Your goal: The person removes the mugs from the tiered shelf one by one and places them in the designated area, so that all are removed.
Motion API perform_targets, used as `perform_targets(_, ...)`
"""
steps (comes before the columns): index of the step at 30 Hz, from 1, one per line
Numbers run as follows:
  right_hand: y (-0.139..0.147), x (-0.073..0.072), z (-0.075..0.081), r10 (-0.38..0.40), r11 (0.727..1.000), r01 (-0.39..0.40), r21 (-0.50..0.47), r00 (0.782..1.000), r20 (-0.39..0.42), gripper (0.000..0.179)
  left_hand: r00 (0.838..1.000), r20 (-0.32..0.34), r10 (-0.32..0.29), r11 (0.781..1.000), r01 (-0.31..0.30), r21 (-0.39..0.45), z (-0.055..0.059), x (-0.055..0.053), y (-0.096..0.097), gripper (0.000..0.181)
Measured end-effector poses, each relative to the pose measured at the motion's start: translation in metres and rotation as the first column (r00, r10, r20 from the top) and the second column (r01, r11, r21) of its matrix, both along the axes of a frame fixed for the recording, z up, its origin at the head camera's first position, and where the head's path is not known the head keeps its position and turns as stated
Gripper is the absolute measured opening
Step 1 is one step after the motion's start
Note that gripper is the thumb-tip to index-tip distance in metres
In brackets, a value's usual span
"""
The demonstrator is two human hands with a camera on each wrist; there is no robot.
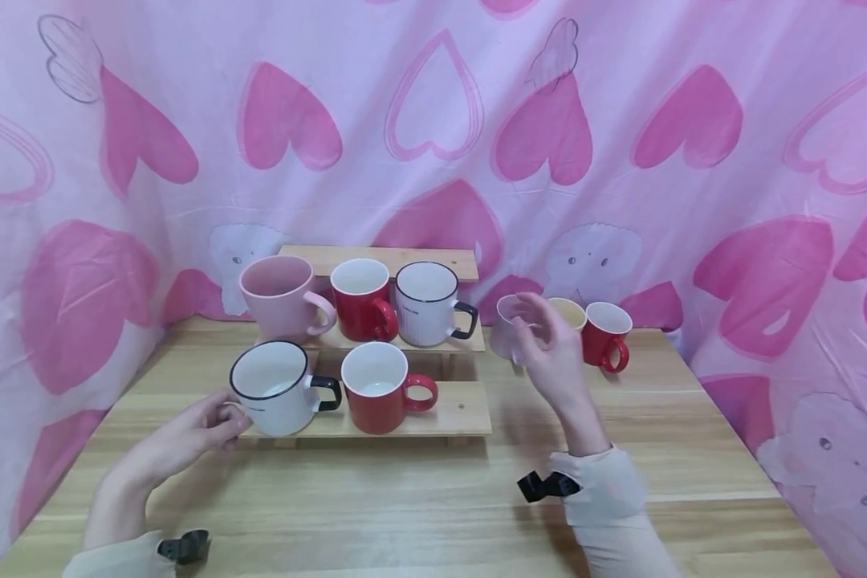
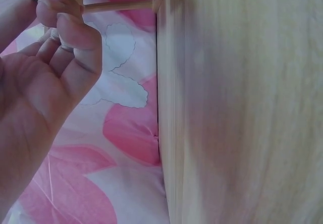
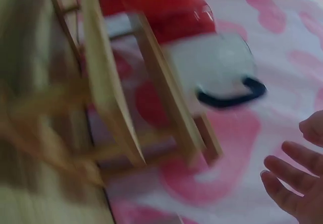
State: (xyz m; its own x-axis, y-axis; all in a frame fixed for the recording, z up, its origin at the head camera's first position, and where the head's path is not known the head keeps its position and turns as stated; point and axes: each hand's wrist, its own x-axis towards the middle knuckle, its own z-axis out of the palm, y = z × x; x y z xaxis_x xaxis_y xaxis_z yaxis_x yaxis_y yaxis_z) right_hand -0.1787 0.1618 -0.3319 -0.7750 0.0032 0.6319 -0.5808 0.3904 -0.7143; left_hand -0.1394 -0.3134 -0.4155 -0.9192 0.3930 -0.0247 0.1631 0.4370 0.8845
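A pale pink cup [image 1: 504, 331] stands on the table [image 1: 419, 506], just right of the wooden rack [image 1: 466, 408]. The right hand [image 1: 552, 353] is at its right side, fingers loose and parted; whether they touch it cannot be told. Behind the hand is a yellow cup [image 1: 567, 311], beside a red mug [image 1: 598, 341]. The left hand [image 1: 195, 429] pinches the left end of the rack's lower shelf, fingers curled, next to a black-rimmed white mug [image 1: 278, 401]. Another red mug [image 1: 372, 395] shares that shelf; three more mugs stand above.
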Motion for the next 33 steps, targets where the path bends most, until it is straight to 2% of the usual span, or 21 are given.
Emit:
perform_targets(6,-0.018,-0.001,-0.001,0.075,0.996,-0.069,-0.054,0.988,0.132,0.03,1.0,0.003,-0.005,1.0,0.005,0.011,-0.001,0.0,-0.001,0.022)
perform_targets(13,-0.019,-0.029,-0.021,0.182,0.98,-0.154,-0.125,0.949,0.256,0.034,1.0,-0.019,-0.003,1.0,0.003,0.009,0.001,0.001,-0.003,0.02)
perform_targets(19,-0.02,-0.036,-0.023,0.224,0.969,-0.182,-0.166,0.931,0.288,0.036,0.999,-0.015,-0.031,0.999,0.031,0.032,0.001,-0.001,-0.002,0.021)
perform_targets(26,-0.023,-0.039,-0.021,0.186,0.982,-0.162,-0.098,0.92,0.345,0.032,0.999,-0.024,-0.032,0.999,0.033,0.043,-0.001,-0.001,-0.002,0.018)
perform_targets(30,-0.027,-0.042,-0.024,0.134,0.99,-0.138,-0.012,0.929,0.345,0.025,0.999,-0.025,-0.032,0.999,0.033,0.04,-0.002,-0.001,-0.002,0.017)
perform_targets(33,-0.031,-0.042,-0.025,0.085,0.993,-0.105,0.046,0.946,0.312,0.02,0.999,-0.025,-0.027,0.999,0.028,0.033,-0.001,0.0,-0.002,0.019)
